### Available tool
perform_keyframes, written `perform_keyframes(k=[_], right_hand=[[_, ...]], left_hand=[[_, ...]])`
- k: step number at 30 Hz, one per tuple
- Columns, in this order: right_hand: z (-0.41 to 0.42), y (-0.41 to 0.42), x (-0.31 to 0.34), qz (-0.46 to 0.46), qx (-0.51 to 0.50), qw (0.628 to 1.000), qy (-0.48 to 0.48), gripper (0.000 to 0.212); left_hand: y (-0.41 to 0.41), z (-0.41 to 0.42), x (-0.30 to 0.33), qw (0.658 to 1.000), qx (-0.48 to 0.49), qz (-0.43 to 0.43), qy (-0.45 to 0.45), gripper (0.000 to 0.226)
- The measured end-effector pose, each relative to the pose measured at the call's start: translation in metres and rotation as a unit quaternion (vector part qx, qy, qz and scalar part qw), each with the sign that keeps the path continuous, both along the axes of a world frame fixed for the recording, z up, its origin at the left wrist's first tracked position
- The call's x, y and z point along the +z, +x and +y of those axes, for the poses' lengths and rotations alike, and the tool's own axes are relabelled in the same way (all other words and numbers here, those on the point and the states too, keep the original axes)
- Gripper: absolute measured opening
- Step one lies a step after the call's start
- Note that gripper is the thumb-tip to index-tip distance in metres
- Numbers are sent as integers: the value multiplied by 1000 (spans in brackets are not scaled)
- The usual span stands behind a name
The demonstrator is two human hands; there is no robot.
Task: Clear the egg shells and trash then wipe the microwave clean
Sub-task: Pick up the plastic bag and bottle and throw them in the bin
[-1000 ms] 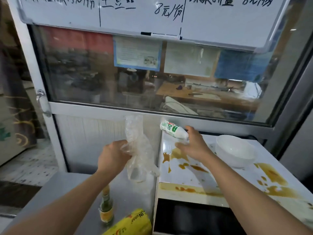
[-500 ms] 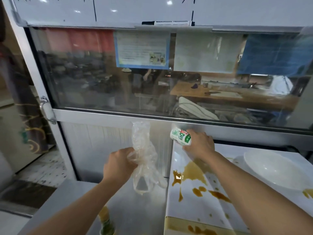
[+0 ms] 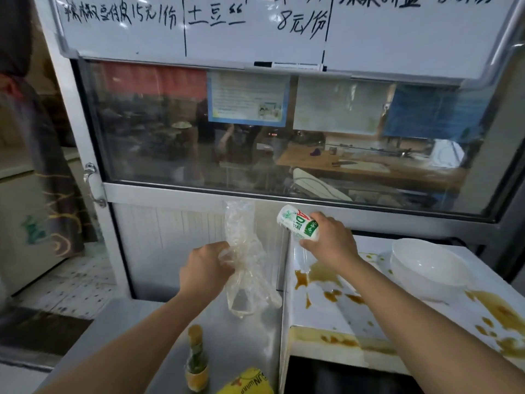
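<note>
While left hand (image 3: 206, 268) bunches the bag (image 3: 244, 260) in curled fingers beside the microwave (image 3: 349, 311), right hand (image 3: 331, 241) wraps fingers round the bottle (image 3: 298, 223), tilted bagward over the stained top, likely to bin it.

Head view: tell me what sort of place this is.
Probably a small eatery's kitchen or serving area. A white whiteboard lists handwritten dishes with prices, a glass serving window looks onto wooden tables, and a sauce-stained white microwave top carries a white ceramic bowl.
</note>
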State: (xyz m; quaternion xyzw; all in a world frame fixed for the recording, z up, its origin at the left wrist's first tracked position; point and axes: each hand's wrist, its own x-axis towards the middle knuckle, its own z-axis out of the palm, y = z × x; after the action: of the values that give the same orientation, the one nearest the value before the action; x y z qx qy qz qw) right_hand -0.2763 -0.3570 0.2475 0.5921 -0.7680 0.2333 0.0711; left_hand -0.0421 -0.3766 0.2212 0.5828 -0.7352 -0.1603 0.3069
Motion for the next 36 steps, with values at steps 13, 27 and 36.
perform_keyframes(k=[13, 27, 36], right_hand=[[174, 104, 7, -44, -99, 994, 22, 61], [367, 165, -3, -31, -204, 977, 43, 60], [497, 167, -21, -66, -287, 955, 33, 60]], left_hand=[[91, 100, 10, 992, -119, 20, -24, 10], [98, 224, -1, 964, -265, 28, -15, 12], [64, 330, -10, 933, -358, 7, -13, 36]])
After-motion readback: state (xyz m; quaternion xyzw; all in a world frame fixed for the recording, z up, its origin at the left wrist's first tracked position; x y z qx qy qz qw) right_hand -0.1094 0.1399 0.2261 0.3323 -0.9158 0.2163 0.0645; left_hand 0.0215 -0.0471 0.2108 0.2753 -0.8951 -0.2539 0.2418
